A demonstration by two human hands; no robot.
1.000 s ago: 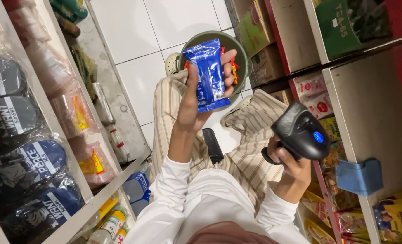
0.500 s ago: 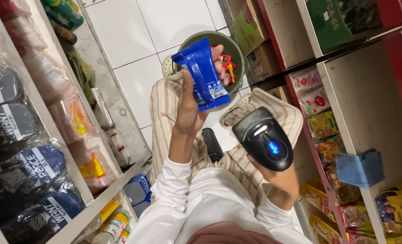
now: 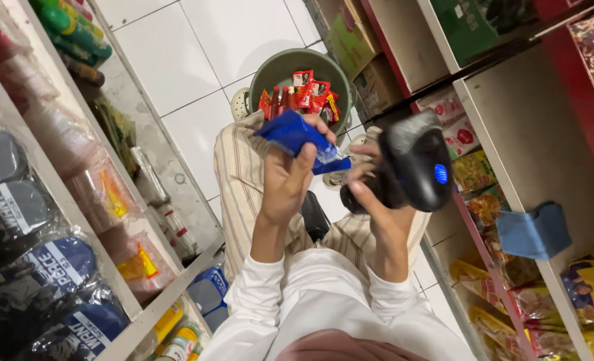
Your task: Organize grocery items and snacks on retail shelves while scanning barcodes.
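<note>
We log both forearms raised from the lower centre of the frame, white sleeves pushed to the wrists. The right hand (image 3: 377, 194), right of centre, is wrapped tightly around the grip of a black handheld barcode scanner (image 3: 417, 167); the scanner head tilts toward frame centre and shows a small blue light on its side. The left hand (image 3: 287, 180), at centre, is closed on a blue snack packet (image 3: 295, 137), fingers curled over its top edge. The packet lies nearly flat, crumpled, its clear sealed end just beside the scanner. Directly above the packet, at upper centre, a green bucket (image 3: 265, 75) holds red sachets (image 3: 304, 93).
</note>
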